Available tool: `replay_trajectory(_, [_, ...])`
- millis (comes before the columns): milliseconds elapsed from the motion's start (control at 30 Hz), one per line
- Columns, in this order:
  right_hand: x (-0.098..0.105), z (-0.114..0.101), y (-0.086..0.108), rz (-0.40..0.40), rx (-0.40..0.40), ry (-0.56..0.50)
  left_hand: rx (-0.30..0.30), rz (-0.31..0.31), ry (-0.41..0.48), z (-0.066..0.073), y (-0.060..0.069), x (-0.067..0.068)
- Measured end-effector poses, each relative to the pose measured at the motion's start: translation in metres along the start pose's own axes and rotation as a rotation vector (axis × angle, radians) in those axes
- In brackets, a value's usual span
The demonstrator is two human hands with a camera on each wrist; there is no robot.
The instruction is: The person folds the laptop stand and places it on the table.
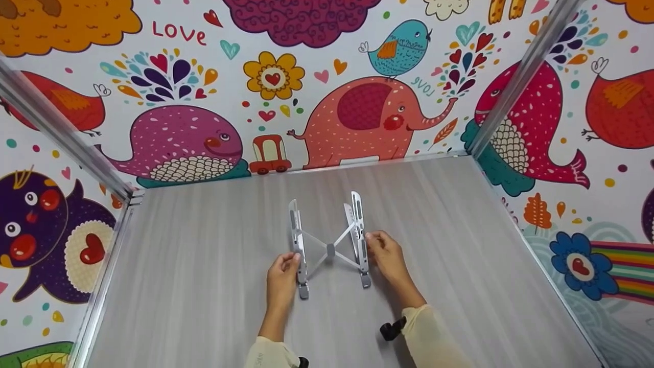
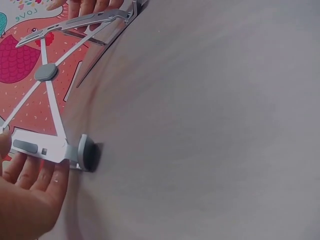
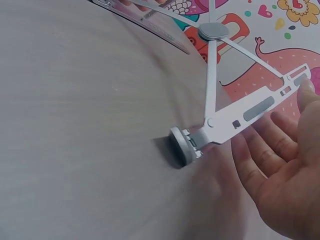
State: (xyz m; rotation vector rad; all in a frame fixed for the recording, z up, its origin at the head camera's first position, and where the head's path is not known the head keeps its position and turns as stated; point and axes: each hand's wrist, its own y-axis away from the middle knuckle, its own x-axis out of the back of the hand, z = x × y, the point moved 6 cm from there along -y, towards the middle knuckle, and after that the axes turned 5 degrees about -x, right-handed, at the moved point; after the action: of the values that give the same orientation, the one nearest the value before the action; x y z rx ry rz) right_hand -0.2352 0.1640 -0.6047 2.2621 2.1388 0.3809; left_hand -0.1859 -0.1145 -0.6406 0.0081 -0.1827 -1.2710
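- Stand (image 1: 330, 250) on the table (image 1: 204, 296), spread apart between both hands, with crossed bars (image 3: 211, 85) making a big X.
- Left hand (image 1: 282, 278) holding the left side (image 1: 299, 245), thumb by one edge, fingers underneath.
- Right hand (image 1: 388, 258) holding the right side (image 1: 359, 235), thumb near the far end, fingers underneath. Hard to tell how tight.
- Maybe a pinched finger: from a quick squeeze of the stand, with fingers so close to parts made to fold.
- Maybe a crooked stand: from more push or pull by one hand than by the other.
- Maybe a stuck X: from twisting at the round knob (image 2: 46, 72), right where the crossed bars meet.
- Maybe a bent bar: from pushing too hard, because of such thin pieces.
- Maybe a slip and a bump: from a loose hold on such narrow sides.
- Maybe a floppy leg (image 1: 349, 220): from a poor fit under the right side. Not possible to tell if locked.
- Maybe a bumped front hook (image 2: 89, 152): from tipping the stand forward, with the table just below.
- Maybe a scratched table: from dragging instead of lifting.
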Motion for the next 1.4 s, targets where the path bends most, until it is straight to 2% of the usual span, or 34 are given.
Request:
replay_trajectory(67, [-0.003, -0.010, 0.006, -0.014, 0.005, -0.011, 0.002, -0.006, -0.003, 0.000, 0.001, 0.001])
replay_trajectory(400, [-0.008, -0.005, 0.006, 0.002, 0.034, -0.008, -0.006, -0.025, 0.002, -0.001, 0.001, 0.002])
replay_trajectory(667, [-0.010, -0.001, 0.003, 0.036, 0.066, 0.033, -0.004, -0.009, -0.065, -0.003, -0.002, 0.003])
replay_trajectory(900, [-0.010, 0.029, -0.014, 0.105, 0.109, 0.089, -0.027, 0.018, -0.059, -0.006, -0.002, 0.002])
replay_trajectory(1000, [-0.010, 0.033, -0.016, 0.110, 0.110, 0.086, -0.027, 0.027, -0.045, -0.007, -0.002, 0.002])
replay_trajectory(1100, [-0.010, 0.030, -0.014, 0.108, 0.113, 0.070, -0.029, 0.029, -0.034, -0.006, -0.002, 0.002])
replay_trajectory(1300, [-0.010, 0.006, 0.001, 0.062, 0.122, 0.021, -0.040, 0.034, -0.071, -0.005, -0.002, 0.002])
replay_trajectory(1400, [-0.009, 0.000, 0.004, 0.045, 0.124, 0.009, -0.035, 0.033, -0.080, -0.005, -0.002, 0.002])
